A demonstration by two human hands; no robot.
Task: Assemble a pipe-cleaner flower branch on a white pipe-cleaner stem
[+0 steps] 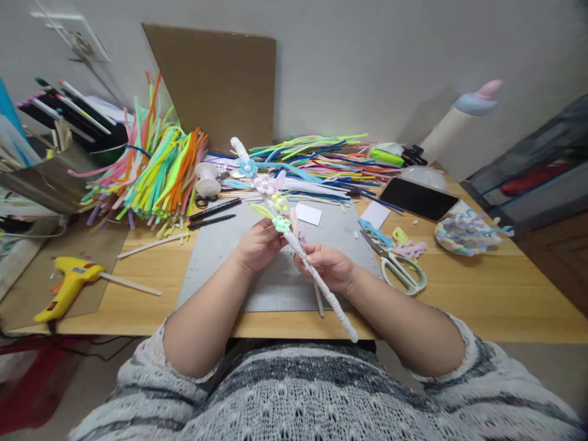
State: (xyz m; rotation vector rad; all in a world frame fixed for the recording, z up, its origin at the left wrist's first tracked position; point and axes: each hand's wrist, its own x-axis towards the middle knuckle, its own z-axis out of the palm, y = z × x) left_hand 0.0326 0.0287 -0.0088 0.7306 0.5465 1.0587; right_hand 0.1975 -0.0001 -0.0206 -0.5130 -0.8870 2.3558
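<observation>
A long white wrapped stick slants across the middle, its lower end over the table's front edge. Blue, pink, yellow and green fuzzy flowers run along its upper part, with a few leaf shapes beside them. My left hand is closed round the stick beside the green flower. My right hand pinches it a little lower, thumb and fingers together. A thin pale stick lies under it on the grey mat.
A yellow glue gun lies at the left, near bundled pipe cleaners. Behind the mat are loose pipe cleaners and black pens. Scissors, a phone and a fuzzy pastel piece lie at the right.
</observation>
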